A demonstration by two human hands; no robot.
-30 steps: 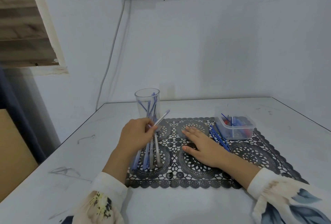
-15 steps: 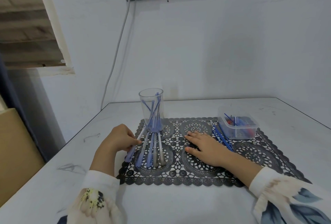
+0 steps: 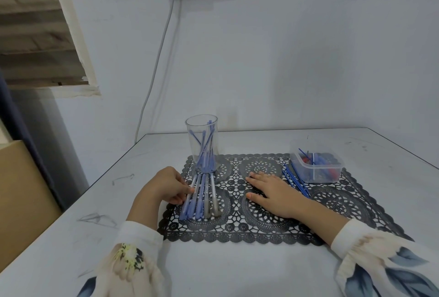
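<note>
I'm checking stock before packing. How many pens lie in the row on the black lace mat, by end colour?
blue-ended plastic pens: 3 (the left hand pinches the leftmost)
grey-ended plastic pens: 2
Total: 5

I see blue and grey pens (image 3: 200,198), a black lace-patterned mat (image 3: 261,232), a white counter (image 3: 237,273), cream sleeves (image 3: 380,256) printed with blue leaves.

head-worn view, angled down, near table (image 3: 237,268)
</note>
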